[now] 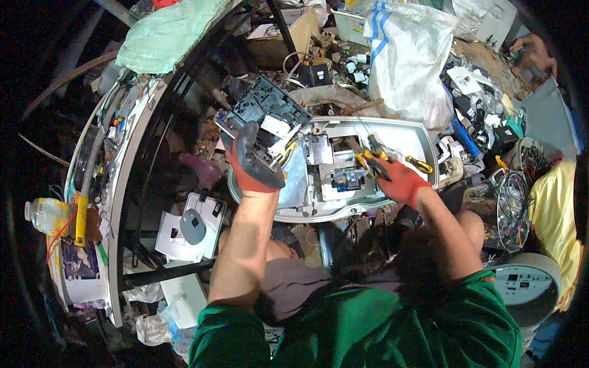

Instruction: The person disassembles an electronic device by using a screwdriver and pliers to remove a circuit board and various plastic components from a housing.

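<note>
My left hand, in a grey and red glove, is closed around an electronic part with white and metal pieces. Right behind it is a black plastic chassis; whether the two are joined cannot be made out. My right hand, in a red glove, is closed on yellow-and-black-handled pliers. Both hands are over a large white plastic casing lying like a shallow tray before me. Inside it are a metal plate, a small dark component and another yellow-and-black-handled tool.
A white sack stands behind the casing. Electronic scrap is heaped to the right, near a container of cables. On the left, a long shelf carries a plastic jar. A white device lies below the shelf's inner edge.
</note>
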Tool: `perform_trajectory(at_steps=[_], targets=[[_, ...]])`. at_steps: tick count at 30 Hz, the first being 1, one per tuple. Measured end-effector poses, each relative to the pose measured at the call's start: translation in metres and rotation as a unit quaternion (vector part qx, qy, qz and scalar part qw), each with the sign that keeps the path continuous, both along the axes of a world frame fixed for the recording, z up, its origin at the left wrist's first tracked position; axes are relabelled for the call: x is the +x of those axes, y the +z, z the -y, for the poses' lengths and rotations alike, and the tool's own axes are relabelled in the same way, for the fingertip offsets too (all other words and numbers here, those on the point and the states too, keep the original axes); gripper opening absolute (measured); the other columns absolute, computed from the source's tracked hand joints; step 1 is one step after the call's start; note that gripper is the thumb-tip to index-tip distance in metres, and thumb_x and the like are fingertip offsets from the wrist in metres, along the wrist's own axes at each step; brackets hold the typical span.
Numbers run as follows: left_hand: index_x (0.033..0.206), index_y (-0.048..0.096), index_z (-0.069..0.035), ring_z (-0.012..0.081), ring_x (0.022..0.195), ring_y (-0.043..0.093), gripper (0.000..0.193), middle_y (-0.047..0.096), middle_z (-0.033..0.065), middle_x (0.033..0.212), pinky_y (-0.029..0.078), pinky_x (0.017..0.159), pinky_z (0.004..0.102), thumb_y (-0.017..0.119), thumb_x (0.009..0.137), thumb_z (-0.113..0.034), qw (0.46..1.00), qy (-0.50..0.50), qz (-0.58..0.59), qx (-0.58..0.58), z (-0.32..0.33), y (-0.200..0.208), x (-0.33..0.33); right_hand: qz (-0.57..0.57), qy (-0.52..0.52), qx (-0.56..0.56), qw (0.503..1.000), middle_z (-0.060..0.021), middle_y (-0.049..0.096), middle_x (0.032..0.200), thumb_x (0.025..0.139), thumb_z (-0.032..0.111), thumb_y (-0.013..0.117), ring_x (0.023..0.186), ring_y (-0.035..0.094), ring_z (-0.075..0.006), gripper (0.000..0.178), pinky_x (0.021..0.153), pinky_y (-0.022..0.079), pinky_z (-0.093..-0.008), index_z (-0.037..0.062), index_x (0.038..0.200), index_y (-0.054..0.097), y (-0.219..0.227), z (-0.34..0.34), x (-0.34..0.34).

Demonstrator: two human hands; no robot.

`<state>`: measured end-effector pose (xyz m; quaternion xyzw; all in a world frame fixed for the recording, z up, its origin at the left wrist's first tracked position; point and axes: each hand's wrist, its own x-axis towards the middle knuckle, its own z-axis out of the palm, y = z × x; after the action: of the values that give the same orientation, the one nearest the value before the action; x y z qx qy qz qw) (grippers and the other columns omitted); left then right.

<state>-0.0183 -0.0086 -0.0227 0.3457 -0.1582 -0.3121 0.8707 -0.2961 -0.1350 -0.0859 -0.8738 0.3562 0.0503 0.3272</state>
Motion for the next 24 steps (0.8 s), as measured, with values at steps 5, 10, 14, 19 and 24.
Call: perform_trajectory(at_steps=[5,10,14,19,24], targets=[[0.105,0.068,-0.006,0.0258,0.098,0.066,0.024,0.07,0.0086,0.105,0.05,0.091,0.0412,0.061,0.089,-0.022,1.0,0.008,0.0,0.004,0.0,0.0,0.0,0.02,-0.062,0.048,0.997,-0.0281,0.053,0.128,0.087,0.037,0.058,0.119,0.054,-0.0438,0.064,0.104,0.042,-0.0466,0.0106,0.143,0.043,0.004,-0.003,0.009],[0.103,0.068,-0.005,0.0249,0.098,0.066,0.024,0.07,0.0091,0.104,0.05,0.091,0.0399,0.061,0.088,-0.022,1.0,-0.007,0.028,-0.003,0.001,-0.001,-0.003,0.005,-0.042,0.019,0.999,-0.0277,0.052,0.129,0.084,0.041,0.063,0.118,0.055,-0.0432,0.067,0.104,0.044,-0.0466,0.0102,0.14,0.045,0.006,0.0,0.004],[0.114,0.067,-0.004,0.0243,0.107,0.063,0.033,0.069,0.0104,0.114,0.047,0.097,0.0389,0.057,0.091,-0.026,1.0,-0.01,0.018,0.009,0.002,0.001,-0.004,-0.009,-0.014,-0.065,0.998,-0.0273,0.051,0.13,0.082,0.04,0.068,0.115,0.057,-0.0428,0.067,0.1,0.047,-0.0465,0.011,0.139,0.046,-0.008,-0.009,0.007],[0.119,0.065,-0.003,0.0273,0.106,0.064,0.039,0.068,0.0124,0.117,0.048,0.099,0.0429,0.054,0.091,-0.027,0.998,-0.038,0.019,-0.035,0.004,0.01,0.006,-0.035,-0.035,-0.069,0.996,-0.0282,0.054,0.122,0.086,0.031,0.06,0.112,0.057,-0.0444,0.054,0.096,0.049,-0.0465,0.0109,0.135,0.049,-0.024,-0.009,0.009],[0.113,0.066,-0.006,0.0262,0.101,0.066,0.033,0.069,0.0093,0.112,0.053,0.09,0.0405,0.055,0.089,-0.027,1.0,-0.007,-0.012,-0.013,0.0,0.023,0.014,0.125,-0.194,0.169,0.958,-0.0284,0.056,0.124,0.086,0.026,0.049,0.114,0.056,-0.0412,0.048,0.1,0.043,-0.0441,0.0085,0.131,0.057,-0.015,0.017,0.001]])
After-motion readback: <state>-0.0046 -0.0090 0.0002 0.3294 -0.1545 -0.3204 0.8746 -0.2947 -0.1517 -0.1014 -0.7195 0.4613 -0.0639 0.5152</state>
